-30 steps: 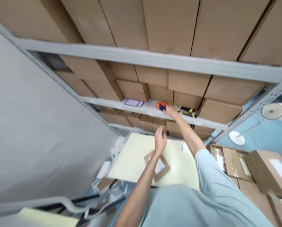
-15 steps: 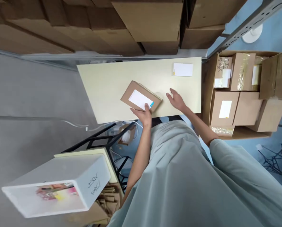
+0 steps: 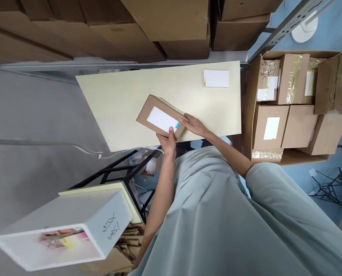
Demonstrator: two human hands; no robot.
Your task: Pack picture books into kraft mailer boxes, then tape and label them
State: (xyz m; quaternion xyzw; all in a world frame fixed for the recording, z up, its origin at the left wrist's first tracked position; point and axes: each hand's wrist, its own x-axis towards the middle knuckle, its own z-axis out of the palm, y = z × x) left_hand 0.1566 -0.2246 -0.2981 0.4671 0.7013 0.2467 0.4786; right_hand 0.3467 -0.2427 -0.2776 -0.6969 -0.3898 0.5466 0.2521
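Note:
Over the pale table (image 3: 113,111) I hold a small brown cardboard box (image 3: 146,110), tilted, with a white label (image 3: 160,118) on its upper face. My left hand (image 3: 168,144) grips the box's near edge, thumb on top of the label and fingers underneath. At the right end of the box my right hand (image 3: 194,125) closes on its corner, thumb on top; some of its fingers are hidden behind the box. A flat white pad or stack of labels (image 3: 216,78) lies at the table's far right.
A large carton (image 3: 249,115) with several brown boxes stands to the right. Cardboard boxes (image 3: 171,19) fill a metal shelf beyond the table. At lower left a white bin (image 3: 113,218) with colourful contents rests on a second small table (image 3: 94,186). A cable (image 3: 84,147) crosses the left side.
My right hand has moved left from above the table and taken hold of the box's right end. My left hand keeps its grip on the box.

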